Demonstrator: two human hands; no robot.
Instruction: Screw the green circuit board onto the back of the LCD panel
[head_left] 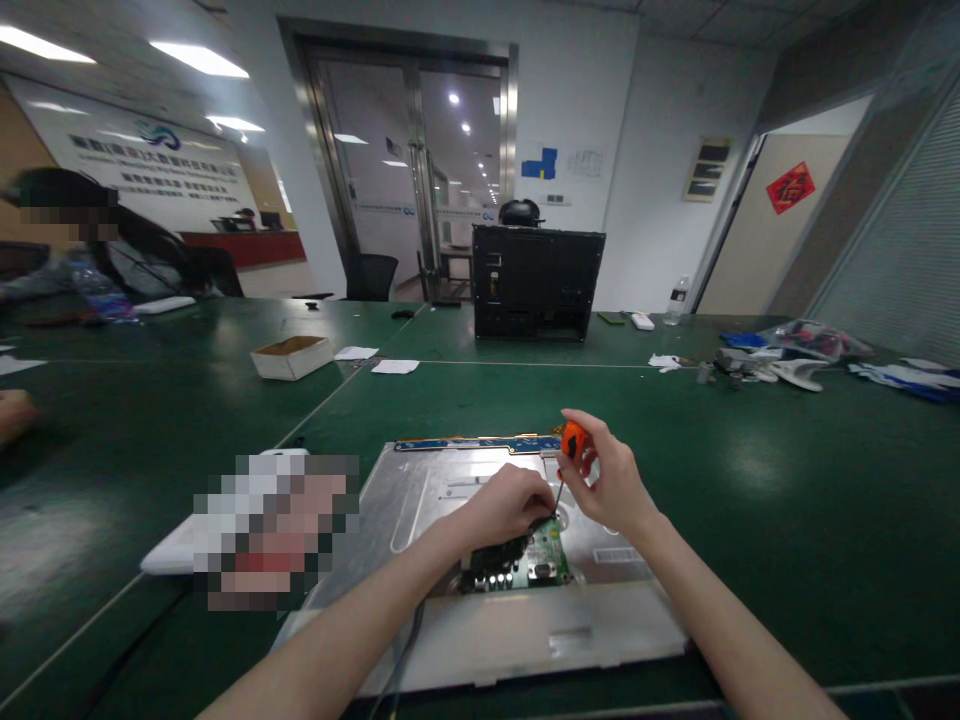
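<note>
A flat silver metal panel (420, 500), perhaps the back of a screen, lies before me on the green table. Near its middle is a green circuit board (551, 560) with silver connectors, partly covered by my left arm. My right hand (611, 475) grips the orange handle of a screwdriver (573, 440), its thin shaft slanting down to the board's upper edge. Beside the tip, my left hand (517, 500) has its fingers pinched together; what they hold is hidden. A blue strip board (465, 444) runs along the panel's far edge.
Left of the panel lies a white object (169, 550), mostly blurred out. Farther off are an open white box (291, 360), a black monitor casing (536, 280), a bottle (676, 300) and bagged odds and ends (817, 340). A person (150, 240) sits at the left.
</note>
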